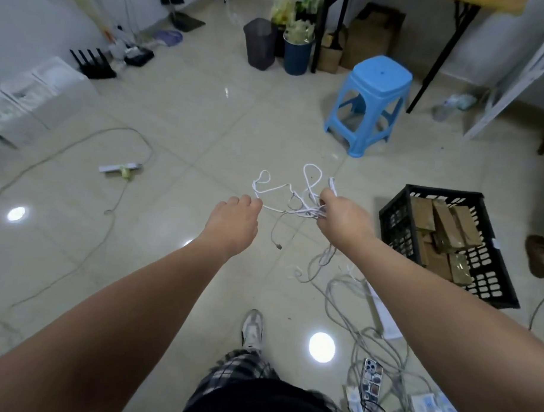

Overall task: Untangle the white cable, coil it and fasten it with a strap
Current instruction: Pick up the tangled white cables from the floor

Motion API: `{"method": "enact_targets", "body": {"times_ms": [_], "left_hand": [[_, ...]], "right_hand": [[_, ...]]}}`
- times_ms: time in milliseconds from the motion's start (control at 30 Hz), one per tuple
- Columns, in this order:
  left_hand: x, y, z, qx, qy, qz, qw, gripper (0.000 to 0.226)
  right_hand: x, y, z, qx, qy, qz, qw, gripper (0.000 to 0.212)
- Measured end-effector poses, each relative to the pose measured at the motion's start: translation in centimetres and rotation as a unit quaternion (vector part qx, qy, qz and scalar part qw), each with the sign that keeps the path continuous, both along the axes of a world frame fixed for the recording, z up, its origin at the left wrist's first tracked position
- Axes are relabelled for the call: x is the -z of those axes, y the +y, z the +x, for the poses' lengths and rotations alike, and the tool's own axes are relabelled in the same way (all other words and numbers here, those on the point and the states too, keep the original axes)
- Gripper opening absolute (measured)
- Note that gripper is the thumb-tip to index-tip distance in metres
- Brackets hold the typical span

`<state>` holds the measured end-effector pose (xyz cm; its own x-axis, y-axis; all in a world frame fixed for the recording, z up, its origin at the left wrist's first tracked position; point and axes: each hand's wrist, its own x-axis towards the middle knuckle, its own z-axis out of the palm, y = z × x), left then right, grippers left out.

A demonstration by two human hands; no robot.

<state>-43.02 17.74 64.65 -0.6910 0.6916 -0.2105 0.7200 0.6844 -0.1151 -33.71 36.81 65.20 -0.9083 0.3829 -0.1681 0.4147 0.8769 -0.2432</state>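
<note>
Untangling stage. The white cable point(306, 212) is hanging as a loose tangle between the two hands, above the tiled floor point(180, 135). The right hand point(341, 219) is clamping the knotted bunch in curled fingers, with loops springing up just beyond the fingertips. The left hand point(231, 218), fingers curled together, is pinching a single strand leading out of the bunch. One connector end point(278, 246) is dangling below the fingers. The cable looks thin, light and limp yet springy. It is best taken near a free end and fed back through the loops.
</note>
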Motion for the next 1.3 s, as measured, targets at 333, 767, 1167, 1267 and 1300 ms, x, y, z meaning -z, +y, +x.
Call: {"method": "enact_targets", "body": {"times_ms": [333,767,1167,1267,1300], "left_hand": [[-0.8,10.9,-17.5,0.06,-0.009,0.017,0.998,0.036],[-2.1,27.5,-35.5,0.053,-0.011,0.041,0.998,0.039],[-1.9,40.9,-58.1,0.078,-0.017,0.042,0.996,0.039],[-2.4,44.2,-63.6,0.09,-0.017,0.049,0.995,0.04],[-2.6,45.3,-65.2,0.097,-0.021,0.048,0.994,0.04]], "right_hand": [[-0.8,9.2,-14.4,0.005,-0.006,0.02,1.0,0.023],[-2.6,25.8,-32.1,0.064,0.016,0.024,0.998,0.019],[-1.0,38.2,-53.8,0.126,0.045,0.0,0.991,0.017],[-1.1,40.9,-59.0,0.147,0.045,-0.007,0.988,0.02],[-1.2,41.8,-60.4,0.153,0.042,-0.009,0.987,0.02]]}}
